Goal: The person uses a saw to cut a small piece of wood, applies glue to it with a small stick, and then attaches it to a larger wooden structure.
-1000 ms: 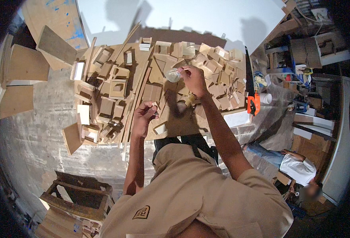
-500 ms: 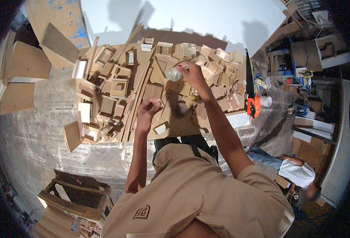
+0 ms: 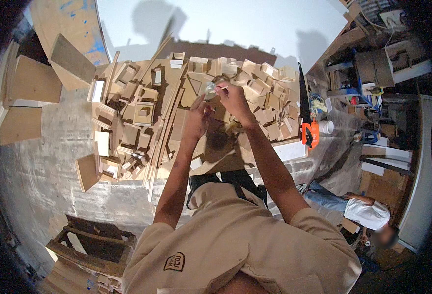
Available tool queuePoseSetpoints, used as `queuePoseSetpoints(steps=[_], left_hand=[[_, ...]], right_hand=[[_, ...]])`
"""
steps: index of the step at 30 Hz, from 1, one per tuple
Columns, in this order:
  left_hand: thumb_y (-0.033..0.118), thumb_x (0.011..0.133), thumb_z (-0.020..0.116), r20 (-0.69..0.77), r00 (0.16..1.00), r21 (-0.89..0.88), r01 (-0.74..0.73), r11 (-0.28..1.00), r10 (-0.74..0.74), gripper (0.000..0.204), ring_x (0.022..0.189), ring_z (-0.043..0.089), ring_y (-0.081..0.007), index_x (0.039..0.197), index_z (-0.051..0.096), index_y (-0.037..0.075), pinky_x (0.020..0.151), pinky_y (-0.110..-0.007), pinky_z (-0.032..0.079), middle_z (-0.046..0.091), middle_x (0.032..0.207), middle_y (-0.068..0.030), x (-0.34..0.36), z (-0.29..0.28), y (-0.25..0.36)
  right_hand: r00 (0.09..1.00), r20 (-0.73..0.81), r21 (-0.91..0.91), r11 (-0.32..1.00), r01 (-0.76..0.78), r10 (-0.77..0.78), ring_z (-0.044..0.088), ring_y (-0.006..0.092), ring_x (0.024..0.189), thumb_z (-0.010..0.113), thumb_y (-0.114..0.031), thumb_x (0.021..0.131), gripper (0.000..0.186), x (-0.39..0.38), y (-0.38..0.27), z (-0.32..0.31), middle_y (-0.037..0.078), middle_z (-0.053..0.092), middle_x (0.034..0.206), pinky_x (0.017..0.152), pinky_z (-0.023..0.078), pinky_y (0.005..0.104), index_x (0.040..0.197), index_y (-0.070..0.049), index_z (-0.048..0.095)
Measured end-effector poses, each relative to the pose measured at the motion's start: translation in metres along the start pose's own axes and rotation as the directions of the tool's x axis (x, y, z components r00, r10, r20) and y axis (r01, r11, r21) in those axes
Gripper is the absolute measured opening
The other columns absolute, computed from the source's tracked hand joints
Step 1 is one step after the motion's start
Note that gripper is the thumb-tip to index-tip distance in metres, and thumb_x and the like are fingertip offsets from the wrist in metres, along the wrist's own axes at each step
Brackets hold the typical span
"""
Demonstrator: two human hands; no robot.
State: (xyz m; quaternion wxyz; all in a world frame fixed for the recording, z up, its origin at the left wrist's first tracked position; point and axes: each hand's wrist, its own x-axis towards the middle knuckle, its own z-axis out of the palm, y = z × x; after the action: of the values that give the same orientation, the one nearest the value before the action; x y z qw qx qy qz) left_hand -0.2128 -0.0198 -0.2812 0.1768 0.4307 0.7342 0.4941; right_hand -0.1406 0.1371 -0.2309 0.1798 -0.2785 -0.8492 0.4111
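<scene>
My right hand (image 3: 234, 102) is closed in a pinch on a small clear, roundish thing (image 3: 210, 88), its exact kind too small to make out. Just below and to the left, my left hand (image 3: 200, 119) has its index finger stretched up toward that clear thing. The other left fingers are partly curled, and I see nothing held in them. Both hands are over the middle of a brown worktable (image 3: 218, 158). Under and beyond them lie flat boards, one of them a triangular panel (image 3: 190, 94).
Small box-like wooden pieces (image 3: 144, 112) crowd the left side, with more wooden pieces (image 3: 272, 101) at the right. Long strips (image 3: 169, 117) run between. An orange-handled handsaw (image 3: 310, 134) lies along the right edge. A person (image 3: 365, 211) is low on the right, beyond the table.
My left hand has moved up and right, close to my right hand, and its index finger has straightened. The clear thing stays in my right hand, shifted slightly.
</scene>
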Motion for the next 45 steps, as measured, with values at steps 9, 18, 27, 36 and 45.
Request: queuePoseSetpoints(steps=[9, 18, 27, 36, 45], left_hand=[[0.003, 0.084, 0.059, -0.017, 0.999, 0.051, 0.029, 0.998, -0.028, 0.016, 0.132, 0.040, -0.0409, 0.100, 0.056, 0.001, 0.108, -0.045, 0.037, 0.043, 0.143, -0.0203, -0.004, 0.001, -0.003], [0.003, 0.083, 0.061, -0.040, 0.999, 0.058, 0.018, 0.998, -0.015, 0.018, 0.126, 0.045, -0.0396, 0.100, 0.056, 0.005, 0.104, -0.045, 0.039, 0.047, 0.140, -0.0189, -0.004, 0.001, 0.000], [0.008, 0.088, 0.066, -0.051, 0.961, -0.238, 0.253, 0.938, -0.272, 0.016, 0.082, 0.063, -0.0230, 0.101, 0.062, 0.000, 0.079, -0.034, 0.052, 0.065, 0.101, -0.0103, -0.016, -0.036, 0.054], [0.006, 0.091, 0.064, 0.185, 0.946, -0.960, 0.232, 0.157, -0.266, 0.020, 0.075, 0.065, -0.0122, 0.109, 0.065, 0.001, 0.067, -0.025, 0.056, 0.068, 0.090, -0.0052, -0.039, -0.090, 0.185], [0.017, 0.091, 0.067, 0.179, 0.972, -0.924, 0.219, 0.312, -0.150, 0.021, 0.065, 0.057, -0.0080, 0.105, 0.066, 0.002, 0.056, -0.020, 0.045, 0.065, 0.083, -0.0019, -0.047, -0.110, 0.266]], right_hand=[[0.998, 0.020, 0.094, 0.994, -0.062, 0.061, 0.069, 0.0148, 0.076, 0.060, -0.018, 0.095, 0.022, 0.005, -0.010, -0.022, 0.010, 0.069, 0.084, 0.058, 0.057, 0.0277, 0.101, 0.003, 0.063], [0.970, -0.006, 0.570, 0.797, -0.198, 0.245, 0.071, 0.0242, 0.088, 0.055, -0.014, 0.098, 0.018, -0.012, -0.027, -0.069, 0.010, 0.064, 0.098, 0.063, 0.061, 0.0308, 0.104, 0.002, 0.057], [0.955, -0.131, 0.806, 0.590, -0.053, 0.266, 0.070, 0.0311, 0.090, 0.055, -0.016, 0.098, 0.016, -0.078, -0.049, -0.143, 0.014, 0.062, 0.101, 0.066, 0.063, 0.0359, 0.100, 0.000, 0.055], [0.956, -0.260, 0.846, 0.510, 0.156, 0.138, 0.071, 0.0325, 0.085, 0.054, -0.017, 0.098, 0.019, -0.145, -0.121, -0.201, 0.021, 0.064, 0.100, 0.062, 0.064, 0.0370, 0.101, 0.002, 0.055], [0.929, -0.361, 0.829, 0.430, 0.358, -0.078, 0.070, 0.0331, 0.084, 0.053, -0.018, 0.098, 0.024, -0.174, -0.157, -0.234, 0.026, 0.064, 0.102, 0.061, 0.064, 0.0372, 0.101, 0.005, 0.055]])
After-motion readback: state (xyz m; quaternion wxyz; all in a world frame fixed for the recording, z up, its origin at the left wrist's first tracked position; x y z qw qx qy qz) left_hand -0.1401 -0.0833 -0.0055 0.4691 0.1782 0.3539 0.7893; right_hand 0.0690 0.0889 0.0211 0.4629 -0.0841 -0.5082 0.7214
